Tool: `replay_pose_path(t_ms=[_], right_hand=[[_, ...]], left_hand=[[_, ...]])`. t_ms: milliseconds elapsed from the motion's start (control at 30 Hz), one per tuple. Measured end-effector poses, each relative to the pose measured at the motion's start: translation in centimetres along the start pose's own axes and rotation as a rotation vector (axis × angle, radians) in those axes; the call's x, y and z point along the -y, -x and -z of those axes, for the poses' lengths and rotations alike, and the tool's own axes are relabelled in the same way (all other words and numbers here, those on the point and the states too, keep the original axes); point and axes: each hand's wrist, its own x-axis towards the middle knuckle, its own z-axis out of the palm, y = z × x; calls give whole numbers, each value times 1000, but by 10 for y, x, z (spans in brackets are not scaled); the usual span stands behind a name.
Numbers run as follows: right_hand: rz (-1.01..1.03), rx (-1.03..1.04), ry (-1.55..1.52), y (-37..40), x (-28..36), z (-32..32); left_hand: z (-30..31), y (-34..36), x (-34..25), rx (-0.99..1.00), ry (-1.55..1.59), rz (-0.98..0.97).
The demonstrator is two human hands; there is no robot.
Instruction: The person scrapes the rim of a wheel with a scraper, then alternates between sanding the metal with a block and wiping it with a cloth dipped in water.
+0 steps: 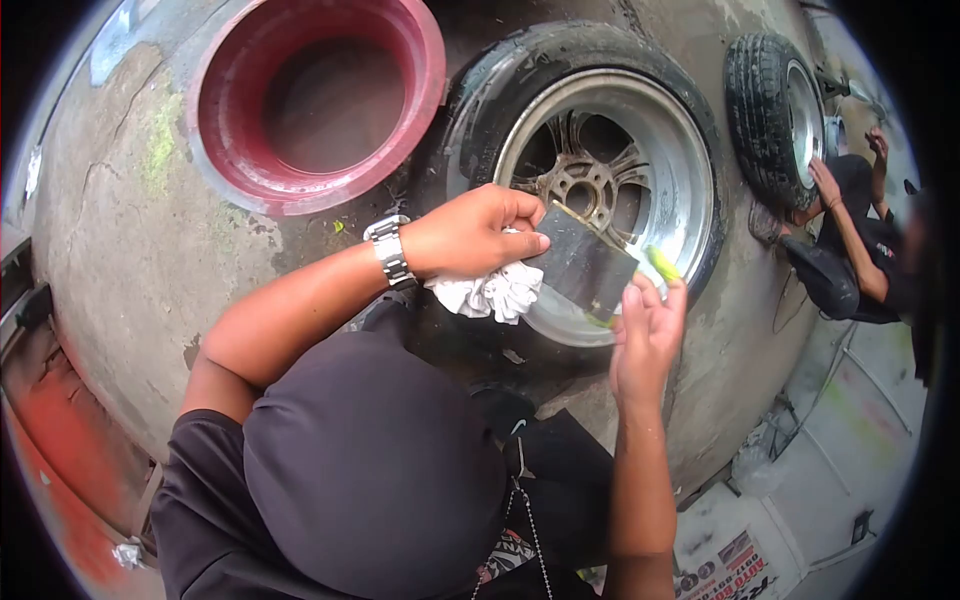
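Observation:
My left hand, with a metal watch at its wrist, is closed on a dark, flat sheet that looks like sandpaper. A crumpled white rag is bunched under the same hand. My right hand, slightly blurred, is closed at the far side of the sheet, its fingertips on a small yellow-green piece whose kind I cannot make out. Both hands are over a car wheel lying flat, its silver rim and dirty spokes facing up. The sheet hides part of the rim.
A large red tub with murky liquid stands left of the wheel. On the right, another person sits with a hand on a second, upright wheel. The floor is wet, cracked concrete. A printed sign is at the lower right.

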Motion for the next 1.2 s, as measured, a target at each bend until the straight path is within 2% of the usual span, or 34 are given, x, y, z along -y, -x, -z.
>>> replay_pose_path(t_ms=[33, 100, 133, 233, 267, 367, 433, 467, 500, 533, 567, 633, 667, 700, 767, 833, 933, 967, 1033, 1067, 1100, 1167, 1200], right_hand=[[196, 65, 120, 0, 0, 4], [753, 314, 861, -6, 23, 10], [778, 403, 1084, -5, 26, 12], [1137, 487, 1079, -18, 24, -10], [1160, 425, 985, -17, 27, -24], [1030, 417, 837, -21, 36, -51], [851, 296, 555, -21, 21, -60], [475, 197, 377, -12, 17, -62], [98, 98, 191, -3, 9, -61], [-9, 8, -17, -6, -9, -60], [-146, -31, -137, -4, -9, -62], [-418, -109, -379, -1, -8, -63], [-430, -83, -382, 0, -10, -62], [-415, -75, -402, 0, -10, -62], [-394, -61, -439, 2, -9, -62], [-380, -86, -449, 3, -8, -61], [-392, -139, -483, 4, -8, -49], [-407, -161, -503, 6, -12, -43], [-419, -95, -589, 9, -24, -29], [-427, -83, -588, 13, -30, -22], [-433, -73, -587, 18, -37, -14], [-466, -133, -508, 33, -59, -5], [-482, -150, -481, 39, -69, -1]], left_hand=[[4, 4, -4, 31, 88, 28], [11, 16, -14, 88, 264, 85], [15, 25, -24, 131, 296, 137], [14, 39, -42, 243, 419, 218], [14, 42, -44, 240, 426, 231], [34, 53, -55, 138, -45, 139], [50, 77, -86, -167, -343, 24], [69, 82, -91, -314, -468, -76], [83, 88, -101, -552, -668, -158], [104, 90, -98, -731, -881, -258], [116, 91, -106, -865, -949, -139], [177, 80, -73, -841, -1244, 21], [196, 71, -62, -789, -1301, 270], [220, 57, -36, -743, -1455, 425], [243, 47, 0, -456, -1568, 667], [246, 48, 21, -391, -1579, 711], [273, 34, 16, -171, -1355, 888], [279, 40, 18, -330, -1304, 735], [250, 55, -21, -535, -1046, 546], [243, 61, -24, -600, -908, 344], [235, 66, -26, -655, -759, 149], [188, 68, -59, -630, -572, 85], [168, 65, -68, -615, -687, 14]])
